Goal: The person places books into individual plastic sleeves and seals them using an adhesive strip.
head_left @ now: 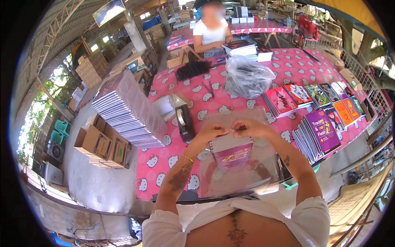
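A purple-covered spiral notebook (233, 156), its cover upside down to me, lies in front of me on a stack of clear plastic sleeves (214, 181). Over its far edge my left hand (212, 132) and my right hand (247, 128) come close together, fingertips pinched. Whatever thin thing may be between the fingers is too small to make out. Left of the notebook stands a black tape dispenser (185, 123) with a roll in it. A tall stack of spiral notebooks in clear plastic (127, 111) rises at the table's left edge.
More purple notebooks (317, 133) and rows of colourful notebooks (284, 101) cover the right side of the pink patterned table (164, 175). A bundled plastic bag (249, 76) and a black heap (193, 71) lie farther back. Across the table sits a person (212, 33). Cardboard boxes (103, 142) stand on the floor at left.
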{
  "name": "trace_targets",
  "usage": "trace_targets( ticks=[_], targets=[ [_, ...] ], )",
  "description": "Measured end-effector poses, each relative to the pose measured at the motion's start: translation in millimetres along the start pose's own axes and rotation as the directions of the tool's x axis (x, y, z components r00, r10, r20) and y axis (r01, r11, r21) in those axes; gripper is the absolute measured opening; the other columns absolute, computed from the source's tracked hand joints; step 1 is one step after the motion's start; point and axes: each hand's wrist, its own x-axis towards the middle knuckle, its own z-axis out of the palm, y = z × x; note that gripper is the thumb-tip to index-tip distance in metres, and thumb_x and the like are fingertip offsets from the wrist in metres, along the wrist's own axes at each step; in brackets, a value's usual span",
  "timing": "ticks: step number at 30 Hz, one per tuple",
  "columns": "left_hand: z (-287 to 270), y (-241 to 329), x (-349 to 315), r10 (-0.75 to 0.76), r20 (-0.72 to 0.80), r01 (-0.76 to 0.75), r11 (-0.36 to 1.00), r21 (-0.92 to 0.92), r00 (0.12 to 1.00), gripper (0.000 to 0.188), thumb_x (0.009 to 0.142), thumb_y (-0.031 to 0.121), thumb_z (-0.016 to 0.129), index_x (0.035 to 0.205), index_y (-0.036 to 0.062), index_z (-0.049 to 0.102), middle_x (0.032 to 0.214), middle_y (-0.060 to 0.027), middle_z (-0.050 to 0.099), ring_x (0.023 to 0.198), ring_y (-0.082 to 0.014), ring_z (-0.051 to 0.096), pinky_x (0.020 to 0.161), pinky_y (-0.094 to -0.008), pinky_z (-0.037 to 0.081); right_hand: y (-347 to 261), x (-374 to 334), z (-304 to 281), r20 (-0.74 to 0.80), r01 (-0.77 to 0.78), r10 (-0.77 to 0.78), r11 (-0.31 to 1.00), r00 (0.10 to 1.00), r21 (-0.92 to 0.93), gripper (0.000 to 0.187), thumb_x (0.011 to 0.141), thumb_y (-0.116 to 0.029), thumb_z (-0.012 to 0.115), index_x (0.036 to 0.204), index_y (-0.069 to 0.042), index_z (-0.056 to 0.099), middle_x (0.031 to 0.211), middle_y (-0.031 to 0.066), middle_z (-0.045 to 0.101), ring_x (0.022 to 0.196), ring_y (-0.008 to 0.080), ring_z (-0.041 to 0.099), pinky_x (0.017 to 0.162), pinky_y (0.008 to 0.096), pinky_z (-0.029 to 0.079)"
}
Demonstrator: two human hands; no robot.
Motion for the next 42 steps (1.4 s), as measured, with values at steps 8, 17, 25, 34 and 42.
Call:
trace_targets(
  ticks=[8, 17, 25, 34, 42],
  targets=[
    [-122.5, -135.8, -55.1, -0.148, -0.801, 0.34, 0.937, 0.073, 0.58, 0.02, 0.084, 0.024, 0.074, 0.088, 0.0044, 0.071, 0.073, -0.0025, 0.064, 0.058, -0.0173, 0.058, 0.053, -0.0325, 0.048, 6.1, 9.4, 15.2, -0.151, 0.088, -0.104, 0.99, 0.983, -0.108, 0.03, 0.085, -0.02, 0.077, 0.107, -0.004, 0.064, 0.092, 0.0016, 0.066, 0.085, 0.0098, 0.061, 0.075, 0.028, 0.049],
    [-61.9, -175.2, -42.1, -0.137, -0.88, -0.476, 0.798, -0.37, 0.455, 0.013, 0.085, 0.016, 0.071, 0.09, 0.0048, 0.071, 0.078, -0.0047, 0.066, 0.068, -0.0202, 0.066, 0.058, -0.035, 0.053, -3.8, -0.8, 11.9, -0.141, -0.03, 0.013, 0.992, 0.99, -0.122, 0.029, 0.088, -0.018, 0.074, 0.112, -0.004, 0.063, 0.097, 0.0022, 0.065, 0.09, 0.0106, 0.061, 0.081, 0.027, 0.049],
    [-100.3, -34.1, -63.6, 0.26, -0.745, 0.62, 0.425, 0.66, 0.615, 0.019, 0.084, 0.021, 0.061, 0.08, 0.0037, 0.068, 0.08, -0.017, 0.07, 0.077, -0.0375, 0.069, 0.071, -0.048, 0.054, 5.4, -7.0, 15.2, -0.222, -0.002, 0.002, 1.0, 0.975, 0.004, 0.029, 0.089, -0.016, 0.072, 0.112, -0.003, 0.062, 0.094, 0.0028, 0.066, 0.087, 0.0114, 0.061, 0.078, 0.0283, 0.05],
    [-30.2, 103.1, 43.7, -0.087, 0.502, -0.403, 0.486, 0.775, 0.861, 0.035, 0.086, 0.037, 0.07, 0.089, 0.0021, 0.071, 0.078, -0.0089, 0.07, 0.073, -0.0222, 0.068, 0.065, -0.0361, 0.051, -5.8, -0.4, 14.2, -0.173, 0.002, -0.008, 0.999, 0.985, -0.032, 0.033, 0.088, -0.015, 0.072, 0.116, -0.004, 0.058, 0.089, 0.0043, 0.065, 0.082, 0.0118, 0.061, 0.074, 0.0288, 0.048],
    [-56.5, -32.3, 15.0, -0.027, 0.281, 0.016, 0.999, 0.039, 0.959, 0.057, 0.095, 0.039, 0.059, 0.141, 0.0106, 0.041, 0.134, -0.0095, 0.053, 0.122, -0.0244, 0.049, 0.101, -0.0366, 0.038, -4.3, -9.6, 30.9, -0.335, 0.043, -0.131, 0.965, 0.933, -0.259, 0.071, 0.082, -0.024, 0.078, 0.142, -0.011, 0.043, 0.129, 0.0139, 0.054, 0.113, 0.0211, 0.054, 0.093, 0.0369, 0.045]
  ],
)
